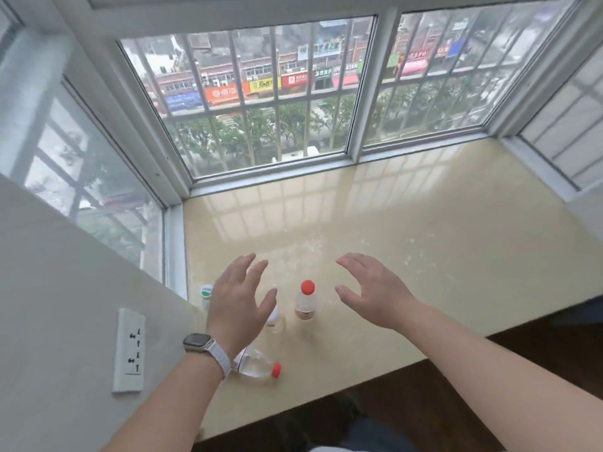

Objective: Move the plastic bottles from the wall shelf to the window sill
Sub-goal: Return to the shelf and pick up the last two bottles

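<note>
Several clear plastic bottles are on the glossy beige window sill [408, 256]. One with a red cap [306, 301] stands upright between my hands. Another red-capped bottle [257, 370] lies on its side near the sill's front edge, partly under my left wrist. A bottle with a green-and-white cap [206, 293] stands by the left wall. A fourth bottle [274, 318] is mostly hidden behind my left hand. My left hand [239, 301] hovers open above the bottles, fingers spread. My right hand [375, 291] is open too, right of the upright bottle, touching nothing. No wall shelf is in view.
A barred window [261, 102] runs along the sill's far side, with side panes left and right. The left wall carries a white power socket [129, 350]. Dark wooden floor [424, 402] lies below the sill's front edge. A watch is on my left wrist.
</note>
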Motion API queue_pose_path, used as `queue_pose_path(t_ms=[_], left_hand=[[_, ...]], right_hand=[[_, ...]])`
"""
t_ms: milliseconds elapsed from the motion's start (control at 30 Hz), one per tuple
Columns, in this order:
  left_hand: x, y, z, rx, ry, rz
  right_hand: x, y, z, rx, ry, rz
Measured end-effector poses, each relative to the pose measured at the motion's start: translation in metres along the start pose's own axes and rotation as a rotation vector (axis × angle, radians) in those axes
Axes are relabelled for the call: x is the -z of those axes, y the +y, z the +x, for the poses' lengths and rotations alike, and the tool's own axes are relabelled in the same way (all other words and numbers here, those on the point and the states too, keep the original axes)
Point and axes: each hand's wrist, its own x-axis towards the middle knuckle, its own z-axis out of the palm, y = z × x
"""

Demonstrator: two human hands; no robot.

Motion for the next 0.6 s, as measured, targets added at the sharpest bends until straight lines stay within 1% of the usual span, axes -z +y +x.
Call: queue_pose_path(t_ms=[167,333,467,600], left_hand=[[0.014,0.023,0.014,-0.091,-0.051,0.076],[0.023,0.046,0.029,-0.122,-0.123,0.158],[0.016,0.086,0.037,-0.193,-0.158,0.169],[0.001,0.146,0.053,-0.333,-0.178,0.154]], right_hand=[[0.031,0.006,-0.020,-0.021,0.025,-0.140],[0.057,0.018,-0.027,-0.033,0.043,-0.209],[0.079,0.042,-0.041,-0.028,0.067,-0.234],[0.112,0.078,-0.061,-0.034,0.105,-0.239]])
